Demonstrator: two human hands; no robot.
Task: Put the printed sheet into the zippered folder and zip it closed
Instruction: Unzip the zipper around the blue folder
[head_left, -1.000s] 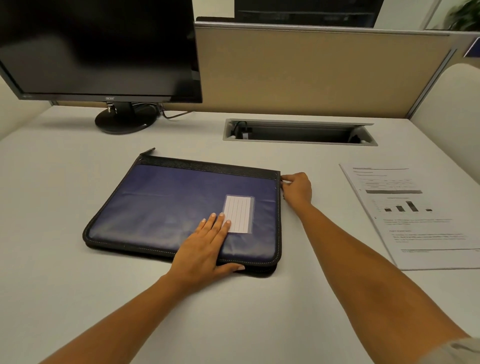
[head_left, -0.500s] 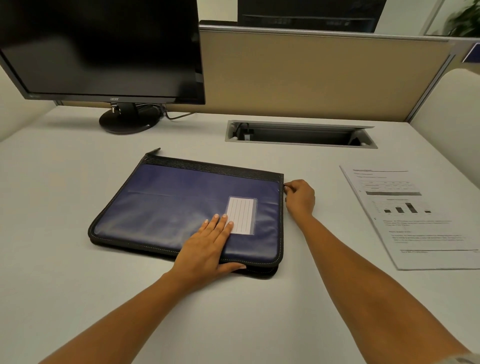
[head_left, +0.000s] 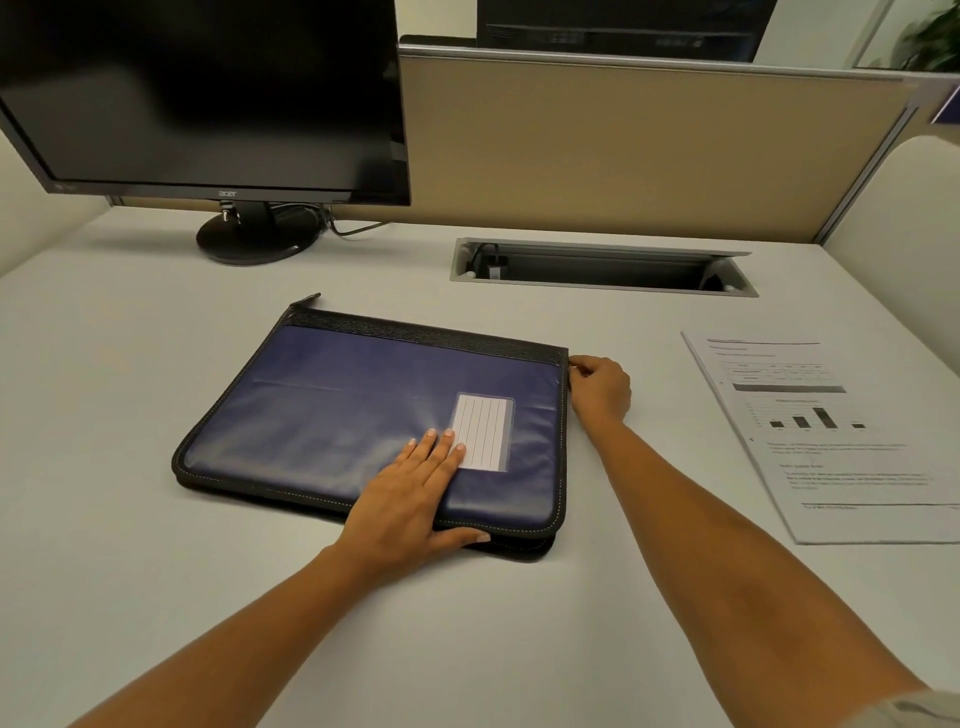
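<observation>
A dark blue zippered folder (head_left: 337, 410) with a black edge and a white lined label lies flat in the middle of the desk. My left hand (head_left: 410, 499) rests flat on its near right part, fingers straight, thumb along the front edge. My right hand (head_left: 600, 387) is at the folder's far right corner, fingers curled and pinching something small at the zipper there; the pull itself is hidden. The printed sheet (head_left: 831, 441), with a table, a bar chart and text, lies on the desk to the right, apart from both hands.
A black monitor (head_left: 202, 98) on a round stand sits at the back left. A recessed cable tray (head_left: 602, 267) is set into the desk behind the folder. A beige partition (head_left: 623, 150) closes the back and right side.
My right hand has slid a little toward me along the folder's right edge, from the far corner. The left hand stays pressed on the folder.
</observation>
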